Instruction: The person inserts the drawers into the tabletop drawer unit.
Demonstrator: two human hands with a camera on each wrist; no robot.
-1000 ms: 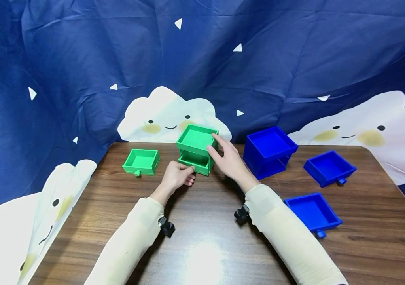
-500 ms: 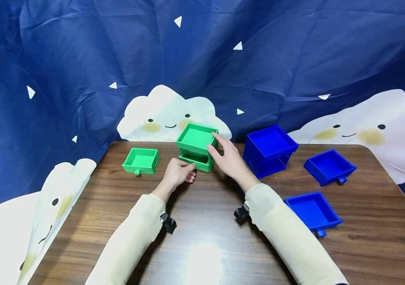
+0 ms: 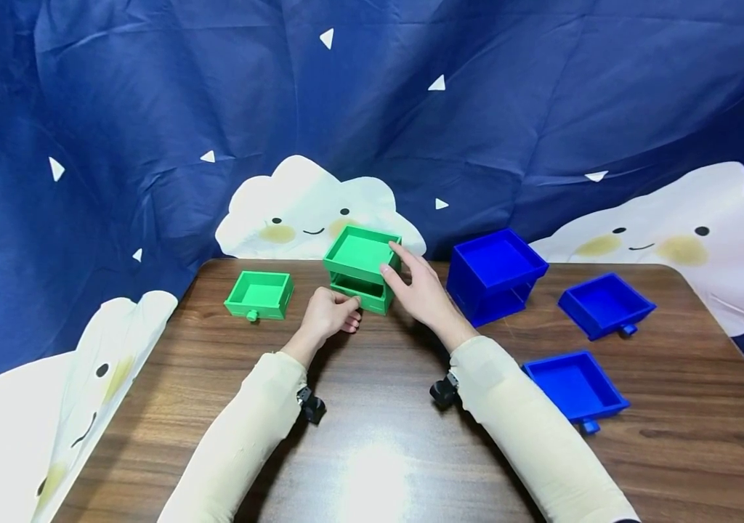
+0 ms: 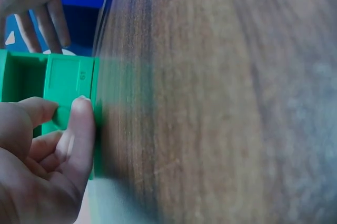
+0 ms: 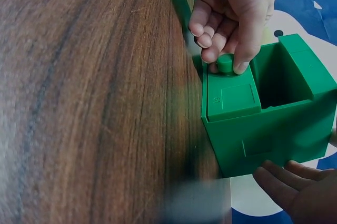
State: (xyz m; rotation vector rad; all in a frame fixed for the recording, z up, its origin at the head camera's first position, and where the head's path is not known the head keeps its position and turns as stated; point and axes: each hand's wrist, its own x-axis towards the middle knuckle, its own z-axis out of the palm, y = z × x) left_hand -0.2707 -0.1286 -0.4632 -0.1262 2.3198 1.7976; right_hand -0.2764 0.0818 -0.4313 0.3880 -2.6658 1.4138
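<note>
A small green cabinet (image 3: 362, 253) stands at the back of the table, its upper slot hollow. In its lower slot sits a green drawer (image 5: 234, 98), whose front looks about level with the cabinet's edge in the right wrist view. My left hand (image 3: 328, 316) pinches the round knob (image 5: 225, 63) of that drawer between thumb and fingers. My right hand (image 3: 426, 298) lies against the cabinet's right side, fingers fairly straight, thumb near the top front corner. To the left, a second green drawer (image 3: 259, 293) lies apart on the table, knob facing me.
Right of the green cabinet stands a blue cabinet (image 3: 499, 263) with an open front. Two loose blue drawers, a farther one (image 3: 607, 308) and a nearer one (image 3: 575, 386), lie on the wooden table (image 3: 372, 407). A blue cloud-print cloth (image 3: 372, 109) hangs behind.
The lower green drawer has slid back deeper into the cabinet, with my left hand moving slightly forward on its knob. My right hand has stayed against the cabinet's side.
</note>
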